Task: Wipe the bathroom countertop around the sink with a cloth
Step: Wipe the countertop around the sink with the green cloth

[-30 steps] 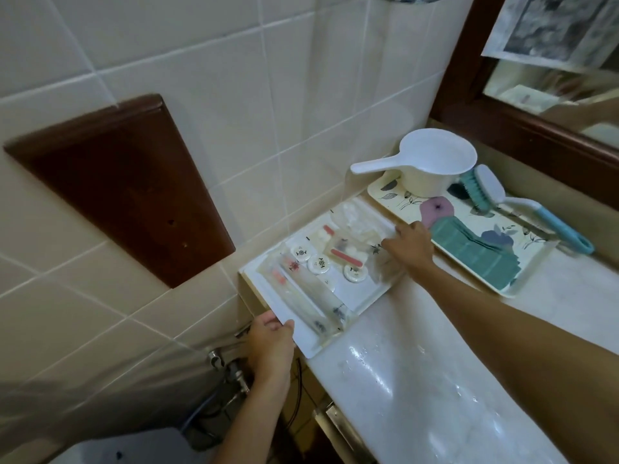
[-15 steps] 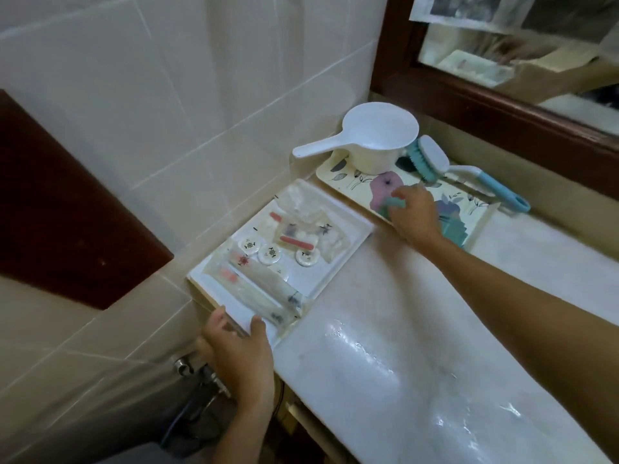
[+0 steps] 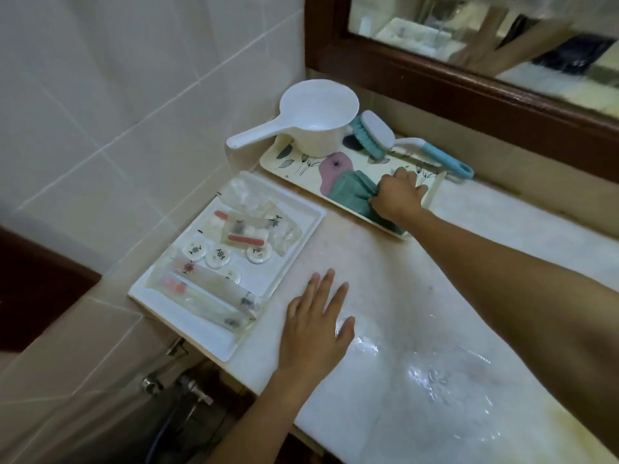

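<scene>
Head view: where is the cloth (image 3: 348,195) right now?

Folded, teal, lying on the floral tray (image 3: 294,162) in the far left corner of the tabletop (image 3: 385,269). The right hand (image 3: 397,199) has come across from the white tray (image 3: 214,343), and its fingers are curled round the cloth's near edge, bunching it. The cloth isn't lifted clear yet.

And the other hand?

The left hand (image 3: 316,326) has let go of the white tray's near corner. It lies flat on bare tabletop just beside that tray, fingers straight and spread, holding nothing.

What else is close?

A white dipper (image 3: 315,118) and a blue-handled brush (image 3: 378,135) rest at the floral tray's far side, behind the cloth. The white tray, with wrapped toiletries, lies along the left edge. Water (image 3: 432,373) glistens towards the near edge.

So what does the shift mean?

Shifting trays looks finished, I'd judge, and wiping hasn't begun. Picking up the cloth is the step in hand, and that wet patch seems the obvious start.
</scene>
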Tool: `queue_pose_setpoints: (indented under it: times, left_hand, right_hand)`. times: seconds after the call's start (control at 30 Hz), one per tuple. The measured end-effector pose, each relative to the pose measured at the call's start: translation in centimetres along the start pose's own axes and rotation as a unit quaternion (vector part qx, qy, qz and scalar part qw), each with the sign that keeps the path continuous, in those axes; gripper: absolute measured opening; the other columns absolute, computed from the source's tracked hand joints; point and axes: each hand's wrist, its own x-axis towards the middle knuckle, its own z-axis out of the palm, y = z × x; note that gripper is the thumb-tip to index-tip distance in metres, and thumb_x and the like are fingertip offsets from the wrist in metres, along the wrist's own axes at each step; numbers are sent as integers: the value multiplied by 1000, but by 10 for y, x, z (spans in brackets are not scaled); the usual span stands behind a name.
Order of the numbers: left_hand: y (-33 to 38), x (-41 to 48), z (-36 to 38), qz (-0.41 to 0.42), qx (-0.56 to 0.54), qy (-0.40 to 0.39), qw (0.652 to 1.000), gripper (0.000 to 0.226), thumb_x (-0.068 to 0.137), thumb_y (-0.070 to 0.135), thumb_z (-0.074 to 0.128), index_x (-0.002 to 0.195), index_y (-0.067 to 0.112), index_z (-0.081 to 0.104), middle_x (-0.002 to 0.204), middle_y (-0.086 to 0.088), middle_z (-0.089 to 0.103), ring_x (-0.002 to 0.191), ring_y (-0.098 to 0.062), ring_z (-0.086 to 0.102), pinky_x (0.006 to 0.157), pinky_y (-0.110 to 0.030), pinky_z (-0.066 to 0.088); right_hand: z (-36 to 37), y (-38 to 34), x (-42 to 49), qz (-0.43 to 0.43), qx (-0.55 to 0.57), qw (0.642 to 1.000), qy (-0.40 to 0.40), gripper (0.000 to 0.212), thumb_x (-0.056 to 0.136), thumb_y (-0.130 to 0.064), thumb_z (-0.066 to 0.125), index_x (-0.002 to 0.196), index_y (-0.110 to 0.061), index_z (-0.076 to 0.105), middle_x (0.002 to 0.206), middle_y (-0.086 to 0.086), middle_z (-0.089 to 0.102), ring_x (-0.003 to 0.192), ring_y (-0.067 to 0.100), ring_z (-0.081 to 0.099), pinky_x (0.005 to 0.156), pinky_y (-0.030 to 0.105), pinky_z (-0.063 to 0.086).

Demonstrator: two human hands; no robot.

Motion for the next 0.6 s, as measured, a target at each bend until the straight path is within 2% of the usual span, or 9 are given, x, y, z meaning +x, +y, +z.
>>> queue_pose_setpoints:
  times: [0.1, 0.17, 0.23, 0.3, 0.37, 0.47, 0.53, 0.6]
  left_hand:
    - [0, 0, -2, -3, -2, 2, 1000, 58, 89, 50, 43, 144, 31, 43, 159, 5, 27, 146, -15, 22, 104, -34, 35]
    - [-2, 1, -1, -6, -5, 0, 1000, 58, 88, 51, 43, 143, 32, 44, 158, 6, 27, 146, -14, 24, 103, -36, 36]
    - [-3, 2, -2, -6, -7, -1, 1000, 58, 88, 51, 43, 142, 32, 46, 158, 6, 29, 145, -15, 26, 103, -37, 37]
    - [-2, 2, -3, -4, -8, -1, 1000, 58, 87, 51, 42, 141, 31, 47, 157, 6, 30, 145, -15, 27, 103, -38, 36]
    - [-2, 2, -4, -6, -17, -5, 1000, 58, 86, 51, 41, 140, 31, 48, 157, 7, 31, 144, -15, 26, 105, -39, 34]
    - [5, 5, -5, -50, -49, -18, 997, 53, 84, 44, 52, 135, 29, 54, 155, 6, 34, 144, -17, 27, 106, -44, 32]
    - [21, 14, -7, -95, -76, -25, 992, 47, 84, 32, 63, 129, 22, 61, 152, 1, 38, 141, -22, 29, 106, -45, 31]
    - [44, 25, -10, -87, -114, -10, 990, 40, 82, 22, 66, 122, 16, 65, 148, -2, 42, 136, -25, 35, 103, -44, 33]
  right_hand:
    - [-10, 3, -13, -7, 42, 999, 24, 19, 87, -20, 58, 104, -12, 55, 109, 11, 55, 111, 33, 45, 92, 45, 29]
    - [-25, 13, -31, -6, 136, 989, 64, 12, 87, -18, 58, 97, -16, 51, 93, 4, 58, 94, 27, 52, 87, 41, 32]
    - [-40, 33, -57, 12, 259, 959, 110, 12, 87, -15, 61, 95, -16, 52, 91, 0, 58, 85, 21, 52, 80, 35, 41]
    - [-52, 64, -90, 46, 368, 917, 149, 15, 85, -11, 65, 96, -13, 54, 95, 1, 61, 85, 19, 54, 73, 30, 42]
    - [-56, 104, -122, 99, 433, 879, 174, 16, 83, -8, 67, 89, -14, 52, 95, 5, 63, 88, 24, 59, 74, 36, 48]
    - [-59, 170, -170, 182, 427, 867, 180, 22, 85, -5, 65, 80, -20, 49, 93, 5, 62, 90, 26, 60, 70, 36, 48]
    - [-58, 210, -197, 234, 389, 873, 179, 17, 87, -5, 63, 86, -18, 52, 95, 6, 61, 88, 27, 58, 68, 32, 42]
    - [-56, 244, -216, 280, 343, 880, 170, 12, 88, -7, 61, 95, -14, 54, 99, 9, 61, 86, 26, 55, 68, 32, 40]
